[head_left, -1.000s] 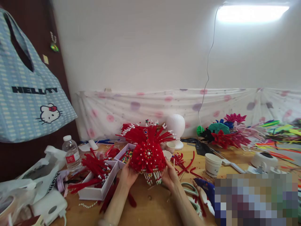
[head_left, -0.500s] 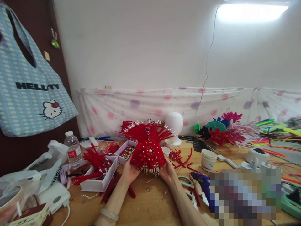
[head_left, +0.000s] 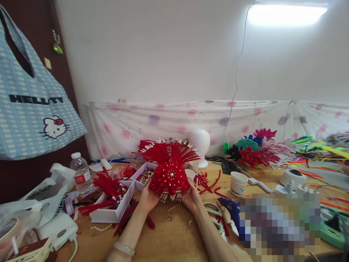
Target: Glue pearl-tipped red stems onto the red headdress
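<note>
A red headdress (head_left: 169, 174) with white beads, a blue gem and a fan of red strips stands upright between my hands above the wooden table. My left hand (head_left: 149, 198) grips its lower left side, and my right hand (head_left: 192, 196) grips the lower right side. The fingertips of both hands are partly hidden behind it. A white foam head (head_left: 200, 145) stands behind it to the right. Left of my left hand is a white box (head_left: 109, 214) holding red strips and beads, with a smaller box of coloured beads (head_left: 145, 175) beside it.
A water bottle (head_left: 81, 173) and plastic bags stand at the left. Right of my hands are paper cups (head_left: 238, 185), green-handled scissors (head_left: 214, 210) and a blue glue gun (head_left: 231, 209). Coloured flowers (head_left: 252, 149) lie at the back right, near a power strip.
The whole view has shifted slightly, so things appear a little further left. Both hands keep their hold on the headdress, which looks tilted very slightly differently.
</note>
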The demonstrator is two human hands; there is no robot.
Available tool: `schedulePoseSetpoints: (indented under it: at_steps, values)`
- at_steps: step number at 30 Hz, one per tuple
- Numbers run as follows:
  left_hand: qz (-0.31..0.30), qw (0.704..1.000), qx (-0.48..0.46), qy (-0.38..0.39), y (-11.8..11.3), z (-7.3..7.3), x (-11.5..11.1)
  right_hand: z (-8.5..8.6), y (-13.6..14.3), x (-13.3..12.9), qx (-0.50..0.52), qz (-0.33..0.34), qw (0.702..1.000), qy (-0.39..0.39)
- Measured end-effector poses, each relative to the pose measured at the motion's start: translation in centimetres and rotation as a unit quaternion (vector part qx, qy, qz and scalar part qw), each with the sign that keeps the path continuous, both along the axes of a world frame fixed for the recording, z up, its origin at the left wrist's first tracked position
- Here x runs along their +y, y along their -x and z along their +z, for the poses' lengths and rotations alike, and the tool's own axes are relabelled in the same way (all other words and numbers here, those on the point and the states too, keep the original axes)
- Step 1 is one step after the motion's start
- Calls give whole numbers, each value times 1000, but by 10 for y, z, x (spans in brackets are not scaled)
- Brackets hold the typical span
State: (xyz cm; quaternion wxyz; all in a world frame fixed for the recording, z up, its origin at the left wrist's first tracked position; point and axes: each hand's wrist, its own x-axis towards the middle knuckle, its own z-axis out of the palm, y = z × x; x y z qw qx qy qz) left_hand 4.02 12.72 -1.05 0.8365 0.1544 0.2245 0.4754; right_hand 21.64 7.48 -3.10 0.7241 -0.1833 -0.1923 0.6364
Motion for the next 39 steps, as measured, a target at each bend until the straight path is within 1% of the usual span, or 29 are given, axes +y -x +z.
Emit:
schedulePoseSetpoints:
  at_steps: [14,25,39]
  values:
    - [-8,1000,7,4,1,-4,3,-8,-4,5,-5,25,1000,-5]
    - [-16,1000,10,9,2,-4,4,-8,-4,5,-6,28,1000,-1]
    - [-7,1000,6,-2,0,-6,6,-6,-4,3,-5,22,1000,5]
